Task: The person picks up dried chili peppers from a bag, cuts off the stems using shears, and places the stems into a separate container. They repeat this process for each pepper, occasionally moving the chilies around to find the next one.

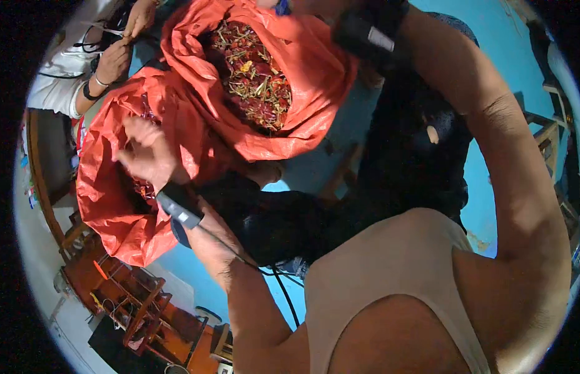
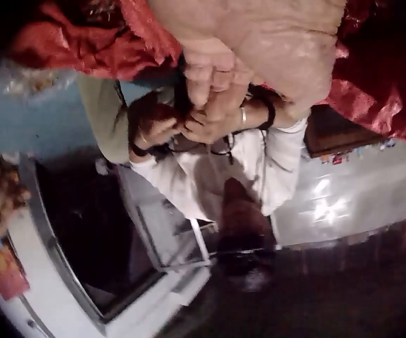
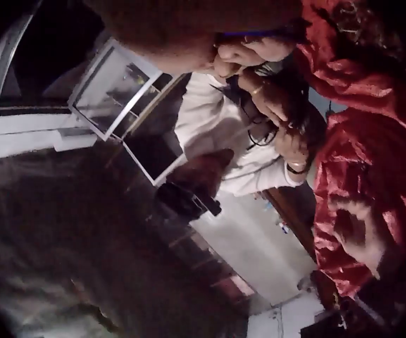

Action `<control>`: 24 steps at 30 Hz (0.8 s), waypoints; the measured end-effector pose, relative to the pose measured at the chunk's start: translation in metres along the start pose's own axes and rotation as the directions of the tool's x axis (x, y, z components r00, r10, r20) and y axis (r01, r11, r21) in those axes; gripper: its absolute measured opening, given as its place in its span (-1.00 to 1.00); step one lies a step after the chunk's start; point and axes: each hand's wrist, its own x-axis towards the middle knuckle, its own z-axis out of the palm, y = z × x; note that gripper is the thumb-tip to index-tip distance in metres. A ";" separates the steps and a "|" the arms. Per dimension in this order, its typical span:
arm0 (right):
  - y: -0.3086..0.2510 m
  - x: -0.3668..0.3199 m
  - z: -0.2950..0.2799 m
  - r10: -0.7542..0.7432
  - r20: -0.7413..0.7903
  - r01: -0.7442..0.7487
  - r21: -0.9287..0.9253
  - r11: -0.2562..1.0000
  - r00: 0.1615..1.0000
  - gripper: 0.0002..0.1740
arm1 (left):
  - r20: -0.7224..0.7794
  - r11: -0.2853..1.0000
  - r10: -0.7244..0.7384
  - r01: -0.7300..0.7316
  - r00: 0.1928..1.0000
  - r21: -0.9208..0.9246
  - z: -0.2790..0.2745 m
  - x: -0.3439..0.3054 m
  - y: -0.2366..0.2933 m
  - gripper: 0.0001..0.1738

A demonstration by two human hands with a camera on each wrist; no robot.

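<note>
My left hand [image 1: 149, 153], blurred, hovers over the nearer red plastic sack [image 1: 118, 212], its thumb and fingers loosely bent and apart with nothing between them. Dark red plant pieces [image 1: 142, 189] show in that sack's mouth. A second red sack [image 1: 327, 115] stands beyond it, holding red petals and pale stems [image 1: 255, 81]. At the head view's top edge, my right hand [image 1: 308, 6] is mostly cut off beside a small blue item [image 1: 282, 7]. The right wrist view shows its fingers [image 3: 248, 53] curled at this blue item, whose kind is hidden.
Another person in a white top [image 2: 203, 176] sits opposite, hands [image 1: 118, 53] together at thin cords. Wooden furniture [image 1: 140, 311] stands at the lower left. The floor [image 1: 489, 212] is blue. A black cable [image 1: 283, 293] hangs near my left arm.
</note>
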 end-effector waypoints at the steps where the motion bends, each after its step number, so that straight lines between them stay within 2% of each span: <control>1: 0.008 -0.007 0.007 0.004 0.055 -0.002 -0.033 0.999 0.998 -0.89 | -0.125 0.997 0.059 -0.054 0.990 0.047 -0.009 0.009 -0.012 -0.69; 2: 0.014 -0.016 0.013 0.003 0.111 0.005 -0.070 0.998 0.994 -0.91 | -0.113 0.958 0.032 0.001 0.993 0.287 -0.021 0.019 -0.031 -0.69; 3: 0.014 -0.020 0.009 -0.001 0.104 0.008 -0.068 0.998 0.995 -0.91 | -0.282 0.803 0.157 0.044 0.947 0.595 -0.014 0.023 -0.071 -0.73; 4: 0.016 -0.024 0.004 -0.439 0.378 0.578 -0.478 0.661 0.815 -0.91 | -0.360 0.639 0.134 0.197 0.923 0.744 -0.012 0.025 -0.105 -0.75; 5: 0.018 -0.028 0.001 -0.515 0.746 0.848 -0.526 -0.065 0.423 -0.88 | -0.339 0.331 0.077 0.296 0.938 0.896 -0.018 0.023 -0.130 -0.74; 6: 0.019 -0.029 0.000 -0.520 0.740 0.844 -0.532 -0.063 0.427 -0.88 | -0.238 0.013 -0.052 0.239 0.970 0.971 -0.052 0.021 -0.141 -0.78; 7: 0.016 -0.027 0.001 -0.499 0.615 0.790 -0.518 0.328 0.610 -0.87 | -0.061 -0.311 -0.077 0.034 0.995 0.950 -0.076 0.013 -0.159 -0.84; 8: 0.012 -0.025 0.001 -0.395 0.504 0.618 -0.420 0.665 0.768 -0.86 | -0.124 -0.358 -0.183 0.052 0.975 0.932 -0.110 0.005 -0.166 -0.86; 9: 0.007 -0.027 0.000 -0.501 0.666 0.832 -0.481 0.277 0.552 -0.83 | -0.127 -0.602 -0.218 -0.031 0.968 0.798 -0.114 -0.001 -0.174 -0.84; 10: 0.008 -0.021 -0.004 -0.504 0.662 0.829 -0.489 0.271 0.555 -0.83 | -0.120 -0.762 -0.225 -0.098 0.967 0.641 -0.120 -0.004 -0.183 -0.82; 11: 0.010 -0.010 -0.006 -0.435 0.550 0.623 -0.212 0.753 0.713 -0.82 | -0.112 -0.843 -0.254 -0.163 0.961 0.512 -0.130 -0.009 -0.187 -0.80; 12: 0.008 -0.011 -0.002 -0.275 0.496 0.218 0.170 0.961 0.824 -0.81 | -0.110 -0.901 -0.284 -0.226 0.952 0.369 -0.132 -0.011 -0.190 -0.79; 13: 0.002 -0.020 0.002 -0.263 0.320 0.298 -0.067 0.952 0.910 -0.79 | -0.106 -0.898 -0.291 -0.233 0.951 0.373 -0.135 -0.010 -0.191 -0.79; 14: 0.000 -0.022 -0.001 -0.264 0.316 0.298 -0.066 0.952 0.912 -0.79 | -0.144 -0.909 -0.274 -0.207 0.951 0.361 -0.138 -0.012 -0.191 -0.78; 15: -0.002 -0.023 -0.003 -0.410 0.376 0.507 -0.207 0.837 0.831 -0.80 | -0.184 -0.921 -0.254 -0.180 0.950 0.345 -0.139 -0.013 -0.188 -0.76; 16: -0.004 -0.022 -0.005 -0.526 0.458 0.685 -0.319 0.655 0.717 -0.81 | -0.186 -0.923 -0.255 -0.181 0.949 0.339 -0.140 -0.011 -0.180 -0.76; 17: -0.006 -0.022 -0.006 -0.598 0.554 0.815 -0.398 0.420 0.579 -0.82 | -0.188 -0.856 -0.264 -0.141 0.946 0.497 -0.141 -0.007 -0.168 -0.74; 18: -0.007 -0.022 -0.007 -0.622 0.654 0.886 -0.438 0.153 0.431 -0.82 | -0.188 -0.763 -0.275 -0.094 0.943 0.640 -0.143 -0.004 -0.156 -0.70; 19: -0.008 -0.024 -0.007 -0.593 0.753 0.891 -0.436 -0.126 0.284 -0.83 | -0.338 -0.456 -0.182 0.225 0.923 0.861 -0.148 -0.005 -0.145 -0.71; 20: -0.008 -0.025 -0.006 -0.595 0.753 0.893 -0.431 -0.127 0.279 -0.83 | -0.294 -0.119 -0.150 0.278 0.944 0.953 -0.154 -0.004 -0.135 -0.78; 21: -0.007 -0.025 -0.007 -0.568 0.554 0.790 -0.353 0.501 0.608 -0.83 | -0.254 -0.121 -0.121 0.240 0.960 0.963 -0.145 0.003 -0.127 -0.79; 22: -0.006 -0.027 -0.006 -0.310 0.414 0.380 -0.096 0.920 0.856 -0.83 | -0.212 -0.126 -0.091 0.200 0.973 0.972 -0.127 0.012 -0.121 -0.79; 24: -0.005 -0.033 -0.003 -0.294 0.383 0.370 -0.140 0.918 0.876 -0.83 | -0.361 -0.020 -0.009 0.361 0.932 0.932 -0.089 0.027 -0.113 -0.80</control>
